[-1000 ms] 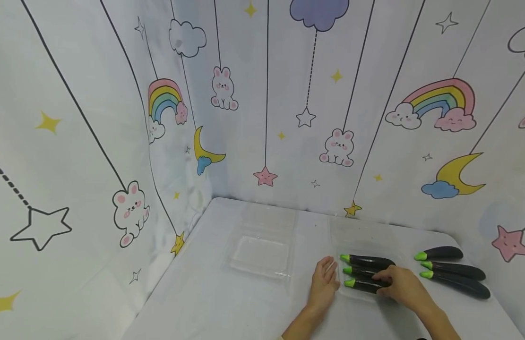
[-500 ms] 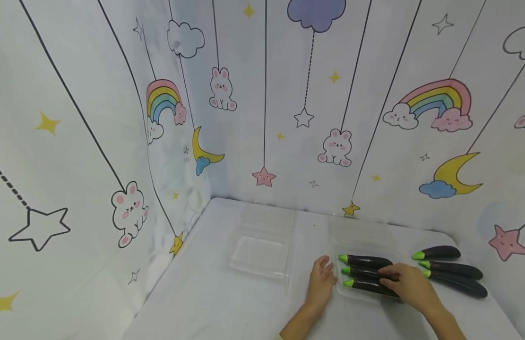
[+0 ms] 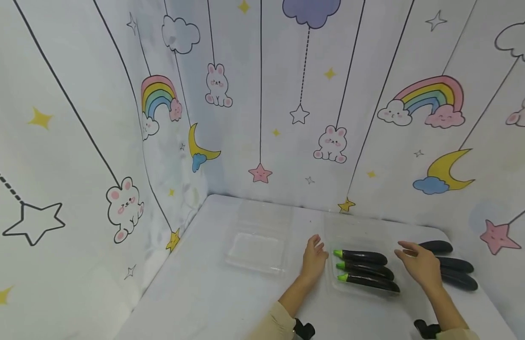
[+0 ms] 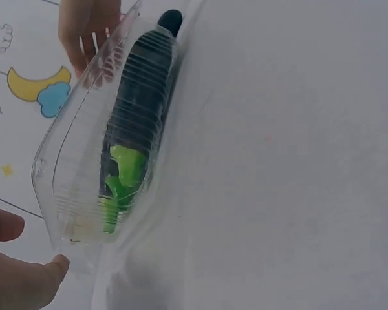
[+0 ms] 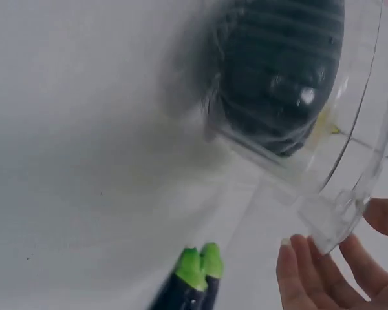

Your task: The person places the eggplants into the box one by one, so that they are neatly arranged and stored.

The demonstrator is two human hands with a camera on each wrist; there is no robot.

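Observation:
Three dark eggplants with green stems lie side by side in a transparent plastic clamshell box. Its lid is folded back towards the wall. My left hand is beside the box's left end, fingers extended; in the left wrist view its thumb and a fingertip are close to the box's corner. On the right side, my right hand hovers with loosely bent fingers, holding no eggplant. The right wrist view has its fingers right at the box's rim corner.
Several loose eggplants lie right of my right hand, partly hidden by it. Another transparent clamshell box stands open to the left on the white table. A cloth wall with cartoon prints rises behind.
My right hand has let go of the eggplants in the box and moved right, near the loose ones. My left hand stays by the box's left end. The head view has shifted slightly.

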